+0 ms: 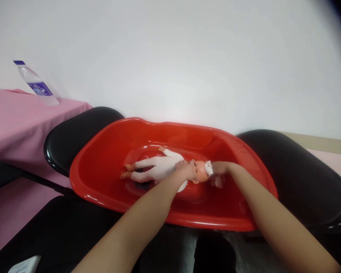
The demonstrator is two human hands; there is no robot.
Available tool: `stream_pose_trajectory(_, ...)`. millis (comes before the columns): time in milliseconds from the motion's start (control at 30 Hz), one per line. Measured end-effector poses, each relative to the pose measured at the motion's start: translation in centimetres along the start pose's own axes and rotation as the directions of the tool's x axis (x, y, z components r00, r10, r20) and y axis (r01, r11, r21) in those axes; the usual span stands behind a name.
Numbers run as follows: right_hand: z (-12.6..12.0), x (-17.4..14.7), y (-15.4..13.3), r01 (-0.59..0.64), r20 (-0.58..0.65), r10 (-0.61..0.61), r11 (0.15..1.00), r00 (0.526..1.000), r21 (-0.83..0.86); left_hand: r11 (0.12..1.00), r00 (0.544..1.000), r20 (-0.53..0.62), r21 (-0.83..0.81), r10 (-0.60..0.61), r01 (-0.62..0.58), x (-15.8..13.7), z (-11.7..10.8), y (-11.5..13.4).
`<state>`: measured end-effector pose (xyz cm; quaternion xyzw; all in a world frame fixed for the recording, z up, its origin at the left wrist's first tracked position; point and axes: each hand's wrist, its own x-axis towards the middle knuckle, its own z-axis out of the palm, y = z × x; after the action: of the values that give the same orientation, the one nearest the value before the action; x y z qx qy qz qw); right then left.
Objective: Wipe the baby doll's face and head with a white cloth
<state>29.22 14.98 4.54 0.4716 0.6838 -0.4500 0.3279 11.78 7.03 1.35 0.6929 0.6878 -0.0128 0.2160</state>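
Observation:
A baby doll (165,169) in white clothing lies on its back in a red baby bathtub (98,178), feet to the left and head to the right. My left hand (186,169) grips the doll at its upper chest and neck, just below the face; the fingers are partly hidden. At the crown of the doll's head, my right hand (220,168) is closed on a crumpled white cloth (208,168) that touches the head. Part of the right hand is blurred, and a pale patch shows below it.
Black chair seats (74,132) flank the tub, including one on the right (295,174). A plastic bottle (38,85) stands on a pink-covered table (14,113) at the left. A white object (25,264) lies at lower left. A white wall (170,57) rises behind.

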Motion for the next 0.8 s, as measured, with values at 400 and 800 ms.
stream_pose_trajectory(400, -0.08, 0.26, 0.07, 0.018, 0.007, -0.018, 1.0, 1.0, -0.02, 1.0, 1.0, 0.001, -0.006, 0.002, -0.002, 0.11, 0.22, -0.06)
stream_pose_trajectory(800, 0.35, 0.28, 0.21, 0.101, -0.104, -0.107, 0.993, 0.989, -0.065, 1.0, 1.0, -0.006, -0.015, 0.016, -0.016, 0.16, 0.15, -0.28)
